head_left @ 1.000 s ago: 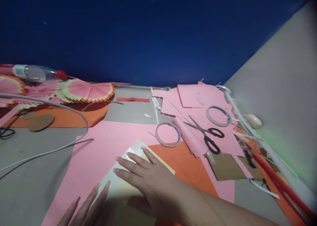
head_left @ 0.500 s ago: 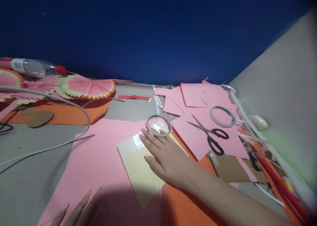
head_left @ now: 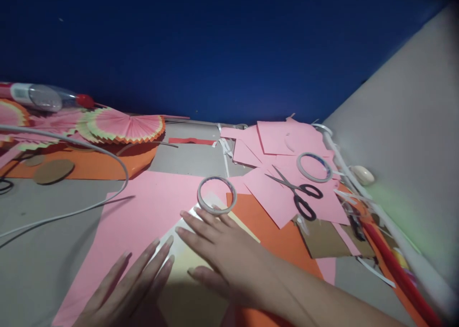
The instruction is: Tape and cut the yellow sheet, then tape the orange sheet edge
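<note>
Both grips released, your right hand [head_left: 229, 253] rests on one yellow sheet [head_left: 182, 269] at six o'clock, your left hand [head_left: 134, 286] open at its edge; two tape rolls [head_left: 211, 210] and one scissors [head_left: 296, 188] lie between twelve and two.

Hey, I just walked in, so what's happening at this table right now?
Someone's right hand is spread flat over a pale yellow sheet, and their left hand is at its left edge. The sheet lies over larger pink paper and orange paper. One tape roll sits just past the right fingertips; another is on the pink pieces at the right, beside open scissors. Pleated paper fans lie at the far left.
</note>
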Demonstrator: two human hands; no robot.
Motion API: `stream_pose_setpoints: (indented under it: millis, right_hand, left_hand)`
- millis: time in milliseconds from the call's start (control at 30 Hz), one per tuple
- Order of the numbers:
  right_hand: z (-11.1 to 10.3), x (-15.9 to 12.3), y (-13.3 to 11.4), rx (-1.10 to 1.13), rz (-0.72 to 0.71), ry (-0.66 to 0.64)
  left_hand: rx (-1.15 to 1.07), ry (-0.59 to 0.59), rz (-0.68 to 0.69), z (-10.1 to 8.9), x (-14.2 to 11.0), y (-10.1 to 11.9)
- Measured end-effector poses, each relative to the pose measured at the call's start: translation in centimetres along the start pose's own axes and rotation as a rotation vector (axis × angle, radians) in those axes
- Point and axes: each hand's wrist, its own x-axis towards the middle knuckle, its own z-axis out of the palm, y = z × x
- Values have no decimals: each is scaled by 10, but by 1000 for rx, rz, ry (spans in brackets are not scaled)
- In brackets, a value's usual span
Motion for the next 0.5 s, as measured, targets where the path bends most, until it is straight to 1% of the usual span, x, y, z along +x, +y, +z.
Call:
stream_pose_setpoints:
  millis: [133, 233, 367, 500]
  right_hand:
    - [10, 0, -5, 29, -64, -6]
    - [16, 3, -2, -8, -58, 12]
    - [15, 6, 2, -76, -46, 35]
    - [13, 7, 3, -104, -20, 42]
  left_hand:
    - [-16, 35, -26, 10, -15, 11]
    - [-14, 46, -29, 12, -22, 14]
    - [8, 57, 15, 9, -22, 12]
    - [-17, 81, -6, 9, -25, 12]
